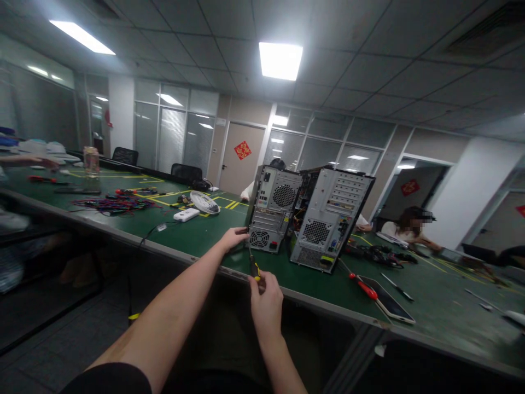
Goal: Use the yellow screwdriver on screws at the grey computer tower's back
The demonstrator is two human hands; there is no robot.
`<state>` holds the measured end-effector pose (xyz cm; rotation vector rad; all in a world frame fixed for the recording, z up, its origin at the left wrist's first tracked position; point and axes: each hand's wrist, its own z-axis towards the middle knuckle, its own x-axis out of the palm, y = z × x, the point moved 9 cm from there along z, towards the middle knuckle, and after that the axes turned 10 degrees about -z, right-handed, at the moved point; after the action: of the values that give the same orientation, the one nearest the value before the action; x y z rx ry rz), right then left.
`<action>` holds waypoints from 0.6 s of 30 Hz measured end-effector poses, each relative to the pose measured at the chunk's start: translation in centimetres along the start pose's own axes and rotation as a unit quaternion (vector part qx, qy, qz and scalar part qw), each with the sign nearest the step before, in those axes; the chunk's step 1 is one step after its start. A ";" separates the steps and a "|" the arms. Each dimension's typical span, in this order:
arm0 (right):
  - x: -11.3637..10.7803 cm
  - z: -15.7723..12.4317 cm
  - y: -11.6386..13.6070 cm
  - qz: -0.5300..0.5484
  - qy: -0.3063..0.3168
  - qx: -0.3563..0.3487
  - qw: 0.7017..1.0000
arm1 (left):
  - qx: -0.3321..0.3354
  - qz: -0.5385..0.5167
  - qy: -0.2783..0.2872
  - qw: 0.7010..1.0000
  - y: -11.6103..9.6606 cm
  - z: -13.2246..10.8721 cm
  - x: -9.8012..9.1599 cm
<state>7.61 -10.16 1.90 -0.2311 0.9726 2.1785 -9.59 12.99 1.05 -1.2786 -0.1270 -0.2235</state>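
Two desktop computer towers stand on the green table with their rear panels facing me. My left hand [235, 239] rests against the lower left edge of the left computer tower [273, 205], its fingers stretched out along the side and partly hard to make out. In my right hand [267, 300] is a screwdriver [255, 267] with a black and yellow handle, gripped between closed fingers. Its shaft points up at the tower's lower left corner, near the fan grille; whether the tip meets a screw cannot be seen. The right computer tower [330, 219] stands close beside it.
Right of the towers lie a red-handled screwdriver [365, 287], a phone [389, 301], a pen [397, 287] and dark cables [381, 254]. To the left are a power strip [186, 214], tangled wires [115, 202] and a bottle [91, 161]. A person [406, 227] sits at the far right.
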 end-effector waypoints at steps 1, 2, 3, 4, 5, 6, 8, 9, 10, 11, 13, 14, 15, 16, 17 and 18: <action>0.1 0.1 -0.2 0.011 0.002 0.010 1.000 | 0.000 0.000 0.001 1.000 0.0 0.0 0.0; 0.1 0.1 -0.3 0.017 0.001 0.013 1.000 | 0.000 0.001 0.003 1.000 0.0 0.1 0.0; 0.0 0.2 -0.2 0.020 -0.002 0.008 1.000 | 0.000 0.001 0.005 1.000 0.0 0.1 0.0; -0.1 0.2 -0.1 0.019 -0.007 -0.002 1.000 | 0.000 0.002 0.006 1.000 0.0 0.1 0.0; -0.2 0.3 0.1 0.014 -0.013 -0.013 1.000 | 0.001 0.001 0.007 1.000 0.0 0.1 0.0; -0.3 0.4 0.2 0.007 -0.018 -0.023 1.000 | 0.002 0.001 0.008 1.000 0.0 0.1 0.1; -0.4 0.4 0.2 0.002 -0.025 -0.031 0.999 | 0.003 0.000 0.010 1.000 -0.1 0.2 0.1; -0.4 0.4 0.1 0.005 -0.026 -0.029 0.999 | 0.003 0.001 0.010 1.000 -0.1 0.1 0.1; -0.3 0.4 -0.1 0.011 -0.025 -0.025 0.999 | 0.003 0.002 0.011 1.000 -0.1 0.1 0.0; -0.2 0.3 -0.3 0.019 -0.022 -0.019 0.999 | 0.003 0.004 0.010 1.000 -0.1 0.1 0.0; 0.0 0.1 -0.7 0.031 -0.022 -0.010 0.999 | 0.003 0.008 0.010 1.000 -0.1 0.1 0.0; 0.1 0.0 -0.8 0.033 -0.023 -0.007 0.999 | 0.003 0.009 0.010 1.000 -0.2 0.1 0.0; 0.1 0.0 -0.9 0.034 -0.024 -0.005 0.999 | 0.003 0.010 0.010 1.000 -0.2 0.0 0.0; 0.1 -0.1 -0.9 0.033 -0.025 -0.004 0.999 | 0.003 0.010 0.011 1.000 -0.2 0.0 0.0; 0.1 -0.1 -0.9 0.032 -0.026 -0.004 0.999 | 0.004 0.009 0.011 1.000 -0.3 0.0 0.1; 0.1 -0.1 -0.9 0.031 -0.026 -0.005 0.999 | 0.004 0.008 0.011 1.000 -0.3 0.0 0.1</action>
<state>8.10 -9.76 1.25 -0.1498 0.9522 2.2351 -9.60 12.91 1.32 -1.2677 -0.0995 -0.2221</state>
